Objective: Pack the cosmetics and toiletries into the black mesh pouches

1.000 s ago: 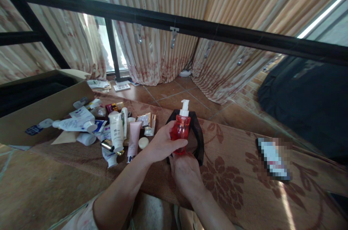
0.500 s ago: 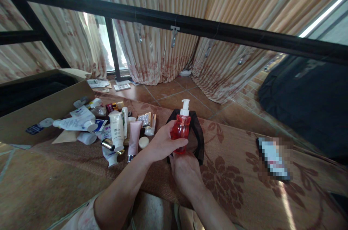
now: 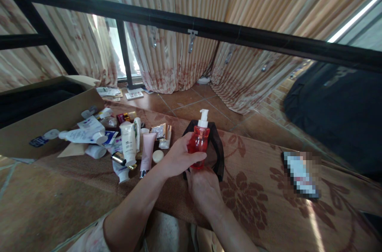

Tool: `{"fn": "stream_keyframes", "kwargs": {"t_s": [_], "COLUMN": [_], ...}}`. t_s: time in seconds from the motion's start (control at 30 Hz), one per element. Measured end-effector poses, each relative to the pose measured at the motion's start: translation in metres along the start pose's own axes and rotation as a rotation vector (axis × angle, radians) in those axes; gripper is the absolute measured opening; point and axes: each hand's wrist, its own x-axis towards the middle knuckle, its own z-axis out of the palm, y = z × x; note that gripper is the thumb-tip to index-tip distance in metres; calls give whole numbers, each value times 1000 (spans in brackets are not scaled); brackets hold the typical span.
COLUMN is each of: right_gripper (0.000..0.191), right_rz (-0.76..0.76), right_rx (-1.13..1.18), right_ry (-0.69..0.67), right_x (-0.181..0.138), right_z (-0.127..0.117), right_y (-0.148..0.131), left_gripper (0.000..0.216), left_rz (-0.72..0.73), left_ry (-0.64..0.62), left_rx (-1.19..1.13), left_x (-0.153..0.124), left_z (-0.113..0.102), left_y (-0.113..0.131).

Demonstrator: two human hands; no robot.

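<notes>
Two hands meet over a woven floral mat (image 3: 256, 192): the right hand (image 3: 204, 188) is nearest, its fingers hidden so their grip cannot be told. The left hand (image 3: 179, 157) has its fingers wrapped round one waisted, translucent red pump bottle (image 3: 198, 144), upright at one black mesh pouch (image 3: 217, 152). Farther left, smooth plastic tubes (image 3: 128, 144) lie heaped beside one cardboard box (image 3: 53, 119)

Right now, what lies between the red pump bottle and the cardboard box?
A heap of cosmetic tubes on the mat, left of the red pump bottle; head view.
</notes>
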Motion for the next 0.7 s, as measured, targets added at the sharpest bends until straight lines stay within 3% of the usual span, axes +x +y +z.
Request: {"fn": "stream_keyframes", "kwargs": {"t_s": [0.7], "right_gripper": [25], "right_rz": [13], "right_rx": [55], "right_ry": [-3], "right_x": [1], "right_z": [-1], "right_y": [0], "left_gripper": [39], "left_rz": [11], "left_ry": [3], "left_rx": [63], "left_x": [1], "left_z": [-1], "left_y": [-3]}}
